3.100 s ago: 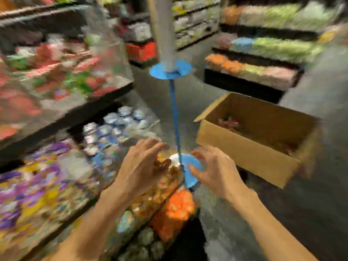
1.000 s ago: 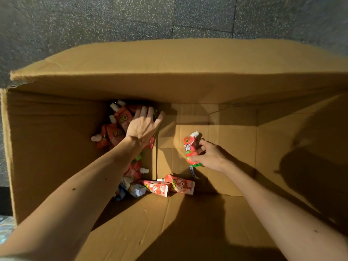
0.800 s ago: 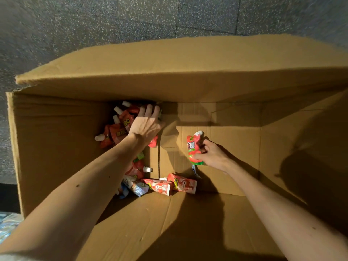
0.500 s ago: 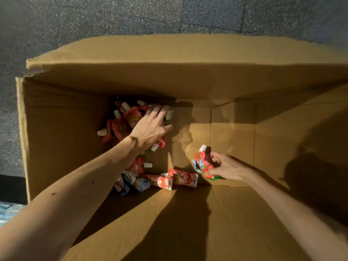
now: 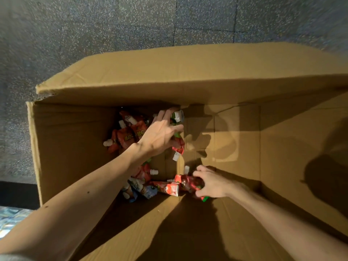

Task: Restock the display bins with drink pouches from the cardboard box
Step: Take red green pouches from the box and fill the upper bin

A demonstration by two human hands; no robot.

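Gathering stock: left hand (image 5: 160,134) clutches drink pouches (image 5: 178,146) at cardboard box's (image 5: 188,81) eleven o'clock; right hand (image 5: 211,184) apparently grips red pouch (image 5: 189,183) at six.

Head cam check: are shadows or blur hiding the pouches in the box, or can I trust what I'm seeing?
Head view: hard warm light casts both arms' shadows over the cardboard box floor; the pouch pile under the left hand sits dim beneath the flap; the right hand and its red pouch are slightly smeared; box edges bow, wide-angle.
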